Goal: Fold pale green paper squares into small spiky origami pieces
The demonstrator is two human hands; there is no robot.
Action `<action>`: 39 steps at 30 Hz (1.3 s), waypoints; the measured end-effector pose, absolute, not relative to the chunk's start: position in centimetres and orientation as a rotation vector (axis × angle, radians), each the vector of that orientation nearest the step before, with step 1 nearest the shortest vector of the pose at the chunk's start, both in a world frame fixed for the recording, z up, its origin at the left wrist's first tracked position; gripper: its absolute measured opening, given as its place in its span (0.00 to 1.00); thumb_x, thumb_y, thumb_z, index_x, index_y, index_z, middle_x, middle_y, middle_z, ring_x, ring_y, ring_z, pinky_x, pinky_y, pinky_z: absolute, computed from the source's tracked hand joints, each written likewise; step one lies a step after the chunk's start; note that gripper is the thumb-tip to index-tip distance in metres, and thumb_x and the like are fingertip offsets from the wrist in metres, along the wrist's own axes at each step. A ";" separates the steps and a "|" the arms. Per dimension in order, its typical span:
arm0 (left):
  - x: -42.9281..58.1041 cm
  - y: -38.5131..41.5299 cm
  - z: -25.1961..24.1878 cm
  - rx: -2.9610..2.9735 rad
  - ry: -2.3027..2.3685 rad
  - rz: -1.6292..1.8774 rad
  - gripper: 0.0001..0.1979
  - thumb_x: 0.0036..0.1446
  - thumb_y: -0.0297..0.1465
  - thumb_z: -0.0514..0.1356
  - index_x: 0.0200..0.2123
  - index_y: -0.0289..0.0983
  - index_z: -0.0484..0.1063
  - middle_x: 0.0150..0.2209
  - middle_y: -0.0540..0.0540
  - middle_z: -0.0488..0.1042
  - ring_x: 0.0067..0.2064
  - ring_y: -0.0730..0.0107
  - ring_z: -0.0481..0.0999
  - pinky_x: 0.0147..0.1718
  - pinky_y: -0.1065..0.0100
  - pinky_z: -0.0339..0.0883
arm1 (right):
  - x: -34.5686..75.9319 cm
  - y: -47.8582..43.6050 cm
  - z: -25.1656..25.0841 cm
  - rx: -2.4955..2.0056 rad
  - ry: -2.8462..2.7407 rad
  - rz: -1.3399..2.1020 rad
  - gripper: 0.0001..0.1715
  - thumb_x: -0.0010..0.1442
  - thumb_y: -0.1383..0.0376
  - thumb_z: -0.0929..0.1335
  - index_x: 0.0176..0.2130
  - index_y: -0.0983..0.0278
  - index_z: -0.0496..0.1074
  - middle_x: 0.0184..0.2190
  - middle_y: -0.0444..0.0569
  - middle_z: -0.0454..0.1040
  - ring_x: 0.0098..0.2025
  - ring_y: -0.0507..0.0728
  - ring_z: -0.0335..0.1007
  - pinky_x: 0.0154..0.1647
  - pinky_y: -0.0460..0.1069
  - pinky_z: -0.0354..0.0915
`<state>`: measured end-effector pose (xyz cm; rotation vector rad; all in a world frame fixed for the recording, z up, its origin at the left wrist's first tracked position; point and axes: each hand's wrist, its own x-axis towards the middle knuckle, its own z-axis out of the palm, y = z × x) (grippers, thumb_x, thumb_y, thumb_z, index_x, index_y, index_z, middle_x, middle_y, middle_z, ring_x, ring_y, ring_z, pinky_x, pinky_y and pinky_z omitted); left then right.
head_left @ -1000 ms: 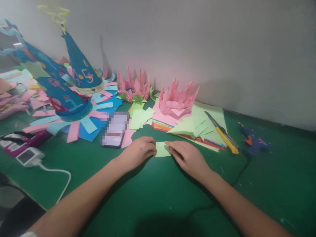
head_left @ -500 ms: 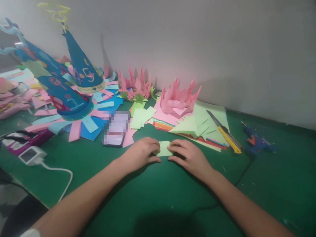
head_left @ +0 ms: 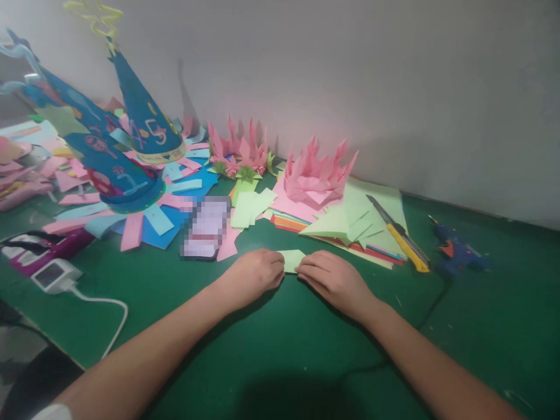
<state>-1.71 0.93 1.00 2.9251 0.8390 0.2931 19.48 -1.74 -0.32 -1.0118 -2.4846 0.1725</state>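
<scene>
A small light-green paper piece (head_left: 290, 258) lies on the green table (head_left: 280, 344) between my two hands. My left hand (head_left: 254, 273) is curled, its fingertips pressing the paper's left edge. My right hand (head_left: 333, 280) lies over the paper's right side with fingers pressed together on it. Most of the paper is hidden under the fingers.
A phone (head_left: 203, 228) lies just beyond my left hand. Stacked coloured paper (head_left: 350, 224), a yellow utility knife (head_left: 400, 236) and a blue glue gun (head_left: 455, 251) are to the right. Pink paper crowns (head_left: 317, 175), blue cone hats (head_left: 146, 119) and a white charger (head_left: 55, 274) stand left.
Both hands have closed in over the green paper, which now shows less than a second ago. The view has barely shifted.
</scene>
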 end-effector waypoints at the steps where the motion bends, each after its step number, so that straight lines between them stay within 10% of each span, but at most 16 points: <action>1: -1.8 1.0 1.0 2.909 0.842 0.295 0.15 0.63 0.27 0.48 0.29 0.33 0.71 0.29 0.45 0.73 0.30 0.68 0.72 0.31 0.68 0.63 | 19.4 -1.8 -0.3 -1.011 -2.485 0.182 0.12 0.64 0.68 0.61 0.39 0.64 0.73 0.35 0.52 0.75 0.37 0.57 0.67 0.38 0.52 0.64; 39: -1.8 0.8 1.1 2.366 1.105 0.473 0.09 0.61 0.28 0.52 0.31 0.33 0.69 0.49 0.40 0.62 0.36 0.70 0.73 0.40 0.62 0.70 | 18.6 -1.5 0.4 -1.517 -2.204 0.610 0.09 0.61 0.66 0.63 0.31 0.61 0.70 0.30 0.46 0.73 0.33 0.55 0.68 0.31 0.48 0.61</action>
